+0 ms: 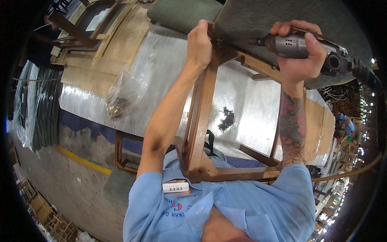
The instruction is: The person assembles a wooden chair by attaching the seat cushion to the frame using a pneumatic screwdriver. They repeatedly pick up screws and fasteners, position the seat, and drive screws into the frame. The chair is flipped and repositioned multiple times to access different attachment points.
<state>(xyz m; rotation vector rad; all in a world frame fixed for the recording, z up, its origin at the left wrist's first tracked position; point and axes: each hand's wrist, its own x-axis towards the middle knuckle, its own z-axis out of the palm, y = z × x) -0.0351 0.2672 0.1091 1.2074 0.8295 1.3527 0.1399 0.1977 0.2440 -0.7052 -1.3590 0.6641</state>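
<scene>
A brown wooden chair frame point(206, 109) stands on the worktable, its near rail close to my body. Dark grey upholstered panels point(252, 24) lie against its far side. My left hand point(200, 44) is closed around the frame's far left corner; whether the fingertips also pinch something small is hidden. In my right hand point(302, 56) is a grey metal power screwdriver point(288, 45), held level with the fingers wrapped round its body. Its bit points left at the corner beside my left hand. Blur hides whether the tip touches the wood.
A heap of small dark screws point(226, 119) lies on the film-covered tabletop point(242, 97) inside the frame. Further left is a clear plastic bag point(117, 103) of brassy hardware. Another wooden frame point(78, 34) rests at the far left. A hose point(350, 171) crosses at the right.
</scene>
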